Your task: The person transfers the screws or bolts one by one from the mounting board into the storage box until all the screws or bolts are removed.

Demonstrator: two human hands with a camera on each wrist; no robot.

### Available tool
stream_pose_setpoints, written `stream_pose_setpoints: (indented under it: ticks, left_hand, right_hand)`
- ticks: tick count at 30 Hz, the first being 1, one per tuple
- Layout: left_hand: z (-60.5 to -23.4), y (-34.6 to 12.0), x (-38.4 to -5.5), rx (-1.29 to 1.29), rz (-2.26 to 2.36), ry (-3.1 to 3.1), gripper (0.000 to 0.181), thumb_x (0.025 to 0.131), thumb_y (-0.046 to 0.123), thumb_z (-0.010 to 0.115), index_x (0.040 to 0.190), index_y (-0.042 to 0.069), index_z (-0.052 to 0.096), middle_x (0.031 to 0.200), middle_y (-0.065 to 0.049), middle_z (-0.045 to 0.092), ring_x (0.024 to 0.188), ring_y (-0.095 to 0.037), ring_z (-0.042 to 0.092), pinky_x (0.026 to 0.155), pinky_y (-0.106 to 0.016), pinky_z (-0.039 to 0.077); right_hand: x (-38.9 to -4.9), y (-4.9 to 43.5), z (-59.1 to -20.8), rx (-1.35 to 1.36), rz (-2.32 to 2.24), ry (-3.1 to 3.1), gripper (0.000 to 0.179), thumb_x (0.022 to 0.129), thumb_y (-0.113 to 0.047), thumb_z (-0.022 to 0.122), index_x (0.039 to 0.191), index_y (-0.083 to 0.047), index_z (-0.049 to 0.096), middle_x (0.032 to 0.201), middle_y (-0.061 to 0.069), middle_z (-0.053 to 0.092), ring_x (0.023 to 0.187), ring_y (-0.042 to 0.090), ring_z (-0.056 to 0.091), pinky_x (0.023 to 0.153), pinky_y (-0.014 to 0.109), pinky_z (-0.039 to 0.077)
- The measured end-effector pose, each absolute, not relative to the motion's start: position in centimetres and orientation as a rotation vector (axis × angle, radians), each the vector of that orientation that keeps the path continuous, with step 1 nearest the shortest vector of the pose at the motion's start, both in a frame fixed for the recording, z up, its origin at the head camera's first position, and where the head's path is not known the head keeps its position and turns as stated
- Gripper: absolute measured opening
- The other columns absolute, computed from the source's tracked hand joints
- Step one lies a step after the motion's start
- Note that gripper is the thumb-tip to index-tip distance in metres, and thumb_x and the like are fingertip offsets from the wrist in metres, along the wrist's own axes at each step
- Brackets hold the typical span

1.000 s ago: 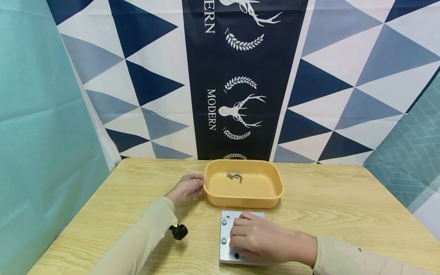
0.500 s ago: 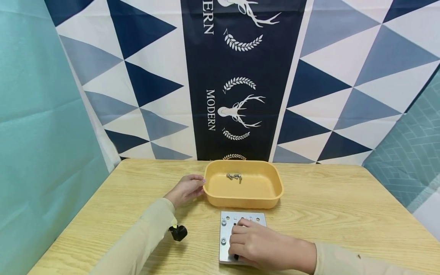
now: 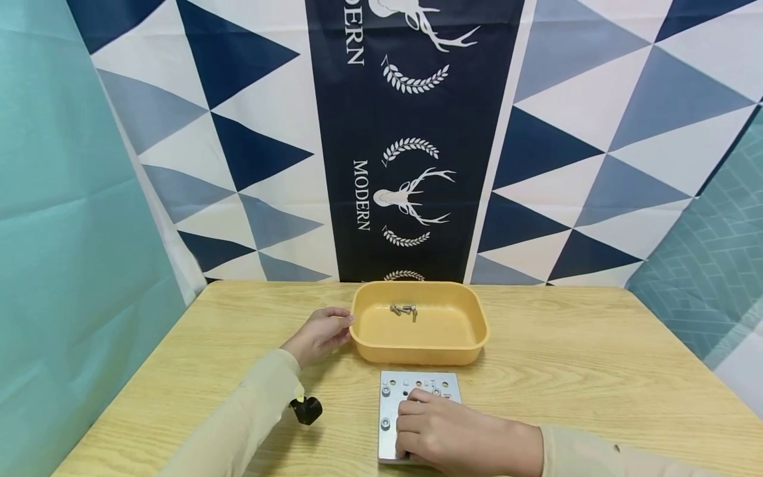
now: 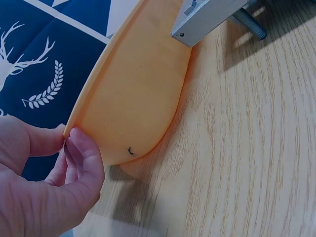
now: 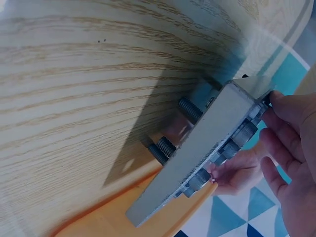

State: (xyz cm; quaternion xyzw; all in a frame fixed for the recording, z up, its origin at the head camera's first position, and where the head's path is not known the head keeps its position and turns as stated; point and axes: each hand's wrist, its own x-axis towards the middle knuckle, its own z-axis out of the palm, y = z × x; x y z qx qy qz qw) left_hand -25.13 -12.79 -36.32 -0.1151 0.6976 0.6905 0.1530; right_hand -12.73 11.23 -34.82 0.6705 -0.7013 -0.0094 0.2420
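Note:
My left hand [image 3: 320,334] pinches the left rim of a yellow plastic bin [image 3: 417,356]; thumb and fingers meet on the rim in the left wrist view. Several small silver screws [image 3: 405,309] lie inside. In front of the bin is a flat silver metal plate [image 3: 387,442], raised on threaded bolts [image 5: 190,109] that stick out below it. Socket-head bolts [image 3: 385,423] stand on its top. My right hand [image 3: 447,434] is over the plate's near part, thumb and fingertips pinching a small black piece [image 5: 267,98] at its near left corner, mostly hidden by the fingers.
A wooden table [image 3: 566,351] carries everything, with its back edge against a patterned curtain [image 3: 411,119]. Teal cloth [image 3: 77,232] hangs at the left. A black wrist camera [image 3: 306,411] sticks out beneath the left sleeve.
My right hand has shifted slightly toward the near edge of the plate, its fingers closing over the black piece and uncovering more of the far part. The left hand stays on the bin rim.

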Motion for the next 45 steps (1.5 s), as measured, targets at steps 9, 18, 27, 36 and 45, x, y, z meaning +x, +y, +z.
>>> stream_pose_setpoints:
  ticks: [9,18,27,36,45]
  left_hand:
    - [-36.1,-13.0,-24.9,-0.304,1.960,2.016,0.032,0.097,0.008,0.055,0.126,-0.004,0.050,0.092,-0.008,0.054,0.070,-0.011,0.052,0.062,-0.017,0.048]
    - [-35.8,-13.0,-24.9,-0.300,1.988,1.995,0.031,0.097,0.006,0.053,0.126,-0.005,0.049,0.096,-0.010,0.054,0.069,-0.010,0.052,0.063,-0.017,0.048]
    - [-36.0,-12.9,-24.8,-0.310,1.968,2.014,0.033,0.097,0.008,0.054,0.127,-0.004,0.050,0.096,-0.010,0.055,0.070,-0.011,0.052,0.062,-0.017,0.048]
    - [-35.8,-12.8,-24.8,-0.312,1.960,2.009,0.033,0.098,0.008,0.054,0.128,-0.004,0.049,0.096,-0.010,0.055,0.070,-0.010,0.052,0.062,-0.017,0.048]
    - [-36.2,-12.8,-24.9,-0.300,1.973,2.015,0.030,0.097,0.007,0.054,0.124,-0.005,0.050,0.094,-0.009,0.054,0.069,-0.010,0.051,0.063,-0.018,0.048]
  right_hand:
    - [-12.6,11.1,-34.9,1.826,-0.011,-1.936,0.004,0.089,-0.021,0.062,0.088,-0.024,0.061,0.084,-0.016,0.056,0.081,0.002,0.049,0.081,0.018,0.037]
    - [-12.5,11.2,-34.5,1.844,-0.003,-1.976,0.007,0.091,-0.018,0.062,0.089,-0.024,0.059,0.084,-0.016,0.056,0.081,0.002,0.048,0.084,0.019,0.038]
    - [-12.3,11.2,-34.5,1.831,-0.011,-1.957,0.007,0.091,-0.017,0.061,0.089,-0.023,0.058,0.083,-0.015,0.055,0.080,0.003,0.048,0.083,0.020,0.038]
    - [-12.1,11.3,-33.8,1.811,0.012,-1.990,0.011,0.087,-0.013,0.064,0.089,-0.021,0.057,0.083,-0.013,0.053,0.082,0.006,0.045,0.081,0.021,0.036]
    - [-12.2,11.5,-33.2,1.802,0.061,-2.003,0.007,0.090,-0.016,0.062,0.089,-0.022,0.058,0.083,-0.013,0.054,0.083,0.006,0.046,0.082,0.022,0.038]
